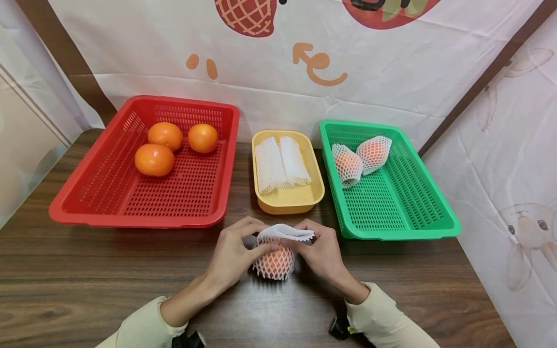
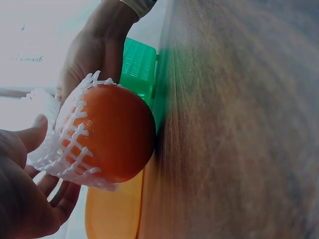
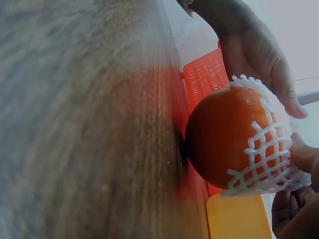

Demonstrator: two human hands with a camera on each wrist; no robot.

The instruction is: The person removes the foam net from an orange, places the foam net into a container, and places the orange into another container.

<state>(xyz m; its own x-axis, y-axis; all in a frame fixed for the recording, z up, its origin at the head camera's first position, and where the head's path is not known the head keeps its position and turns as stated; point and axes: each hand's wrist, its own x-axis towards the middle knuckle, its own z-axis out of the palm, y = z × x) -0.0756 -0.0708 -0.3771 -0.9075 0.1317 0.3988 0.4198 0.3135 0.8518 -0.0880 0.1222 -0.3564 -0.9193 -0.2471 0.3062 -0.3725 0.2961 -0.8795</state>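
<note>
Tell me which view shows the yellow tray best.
Head: the tray shows whole and unobstructed, with the nets inside. Both wrist views catch only part of it, below the orange in frame and cut off by the bottom edge.

I see a dark wood-grain table [image 1: 78, 275] before me. Behind it hangs a white cloth [image 1: 148, 29], creased, with a red latticed print [image 1: 245, 17], two orange ovals [image 1: 212, 69] and a curling orange arrow [image 1: 319, 63]. Brown bands [image 1: 483, 77] slant down either side; to my right I see a printed rabbit [image 1: 526, 227].
</note>
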